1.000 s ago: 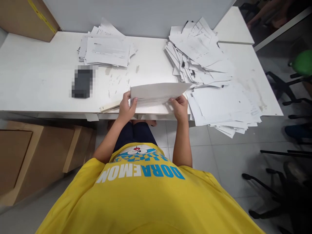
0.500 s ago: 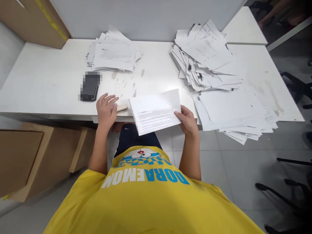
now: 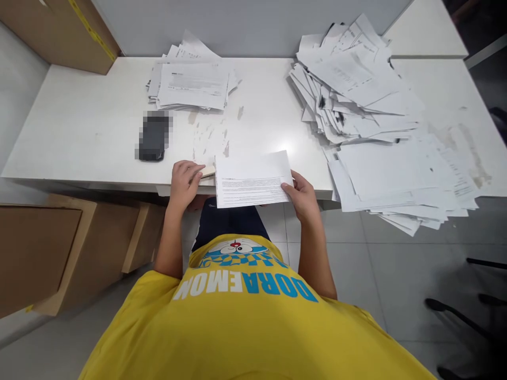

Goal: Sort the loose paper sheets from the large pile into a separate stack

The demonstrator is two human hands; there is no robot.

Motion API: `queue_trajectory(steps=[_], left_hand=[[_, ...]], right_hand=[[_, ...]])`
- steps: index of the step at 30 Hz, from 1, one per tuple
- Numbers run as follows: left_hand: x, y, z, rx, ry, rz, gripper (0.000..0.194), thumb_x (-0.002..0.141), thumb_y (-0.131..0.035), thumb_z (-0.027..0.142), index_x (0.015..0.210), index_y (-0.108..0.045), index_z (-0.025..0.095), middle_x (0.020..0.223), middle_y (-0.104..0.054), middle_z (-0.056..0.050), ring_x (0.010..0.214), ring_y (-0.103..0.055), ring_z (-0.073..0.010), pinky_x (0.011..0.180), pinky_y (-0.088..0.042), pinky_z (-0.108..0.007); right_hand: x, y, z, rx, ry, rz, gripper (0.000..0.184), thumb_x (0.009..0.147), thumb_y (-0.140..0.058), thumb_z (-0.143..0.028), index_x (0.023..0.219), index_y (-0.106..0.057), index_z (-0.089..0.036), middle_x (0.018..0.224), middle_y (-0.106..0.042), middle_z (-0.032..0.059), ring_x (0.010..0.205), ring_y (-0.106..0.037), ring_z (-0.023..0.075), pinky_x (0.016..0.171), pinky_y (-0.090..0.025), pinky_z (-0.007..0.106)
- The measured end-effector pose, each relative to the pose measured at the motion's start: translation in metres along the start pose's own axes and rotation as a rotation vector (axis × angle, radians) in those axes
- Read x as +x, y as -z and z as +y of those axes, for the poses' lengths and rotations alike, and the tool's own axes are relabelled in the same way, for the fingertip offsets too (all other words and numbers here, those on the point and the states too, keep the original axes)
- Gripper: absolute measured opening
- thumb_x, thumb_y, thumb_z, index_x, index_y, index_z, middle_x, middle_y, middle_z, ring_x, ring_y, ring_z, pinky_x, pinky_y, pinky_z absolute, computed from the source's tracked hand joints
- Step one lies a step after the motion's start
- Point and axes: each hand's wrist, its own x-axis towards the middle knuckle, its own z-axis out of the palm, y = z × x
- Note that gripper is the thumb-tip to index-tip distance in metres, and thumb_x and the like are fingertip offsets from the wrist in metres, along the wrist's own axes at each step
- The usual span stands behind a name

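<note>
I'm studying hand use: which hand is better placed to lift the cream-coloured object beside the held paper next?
Left, probably. The left hand is right at the cream-coloured object, though whether it grips it is unclear; the right hand is occupied, holding the paper by its right edge.

A single camera, worn on the person's head, faces forward and steeply down. The yellow shirt (image 3: 253, 338) lies nearest the lens and fills the bottom of the view. Farther off, around mid-height, come the left hand (image 3: 185, 184) and right hand (image 3: 304, 198), then the table (image 3: 87, 126), seen from above, with a grey panel (image 3: 253, 26) behind. The wide view also takes in boxes (image 3: 95, 243) at left and floor (image 3: 340, 269) at right.
</note>
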Motion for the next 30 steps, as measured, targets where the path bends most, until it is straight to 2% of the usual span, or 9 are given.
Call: queue_trajectory(steps=[5,11,17,22,26,30], left_hand=[[-0.001,-0.001,-0.003,0.016,-0.024,0.018,0.036,0.103,-0.042,0.044,0.110,-0.071,0.024,0.100,-0.069,-0.007,0.106,-0.056,-0.0232,0.098,-0.045,-0.044],[-0.002,-0.006,-0.005,0.021,-0.039,0.050,0.036,0.103,-0.042,0.044,0.108,-0.072,0.024,0.098,-0.069,-0.006,0.104,-0.056,-0.0231,0.097,-0.045,-0.043],[0.000,-0.007,-0.002,0.000,0.008,0.052,0.041,0.103,-0.038,0.048,0.104,-0.072,0.024,0.097,-0.068,-0.007,0.103,-0.057,-0.0237,0.097,-0.045,-0.044],[0.000,-0.008,-0.001,0.002,-0.014,0.069,0.040,0.103,-0.038,0.046,0.103,-0.072,0.024,0.096,-0.069,-0.007,0.101,-0.058,-0.0233,0.094,-0.046,-0.042],[-0.004,-0.015,-0.009,0.052,-0.029,0.084,0.046,0.103,-0.033,0.048,0.105,-0.072,0.024,0.094,-0.069,-0.008,0.099,-0.058,-0.0250,0.092,-0.044,-0.045],[-0.008,-0.025,-0.019,0.107,-0.054,0.126,0.053,0.103,-0.028,0.051,0.106,-0.072,0.022,0.093,-0.068,-0.011,0.097,-0.059,-0.0269,0.091,-0.041,-0.047]], right_hand=[[-0.002,0.005,0.000,-0.049,-0.020,-0.019,0.053,0.082,-0.064,-0.040,0.133,-0.062,-0.024,0.106,-0.075,0.0087,0.100,-0.069,0.0304,0.082,-0.061,0.050],[-0.001,0.008,0.007,-0.048,-0.004,-0.054,0.054,0.082,-0.065,-0.040,0.134,-0.061,-0.024,0.117,-0.073,0.0084,0.111,-0.067,0.0306,0.097,-0.054,0.052],[-0.004,0.007,0.004,-0.062,0.008,-0.097,0.057,0.084,-0.064,-0.043,0.137,-0.059,-0.025,0.119,-0.072,0.0091,0.112,-0.066,0.0314,0.096,-0.055,0.052],[-0.008,-0.001,-0.006,-0.018,0.021,-0.112,0.056,0.085,-0.065,-0.044,0.137,-0.060,-0.025,0.119,-0.072,0.0090,0.114,-0.065,0.0329,0.092,-0.058,0.051],[-0.005,-0.003,-0.001,0.002,0.027,-0.132,0.057,0.085,-0.065,-0.045,0.138,-0.059,-0.025,0.114,-0.073,0.0090,0.115,-0.064,0.0334,0.089,-0.059,0.050],[0.001,0.002,0.007,0.036,0.025,-0.155,0.057,0.084,-0.067,-0.045,0.137,-0.060,-0.025,0.120,-0.072,0.0085,0.114,-0.065,0.0320,0.096,-0.055,0.051]])
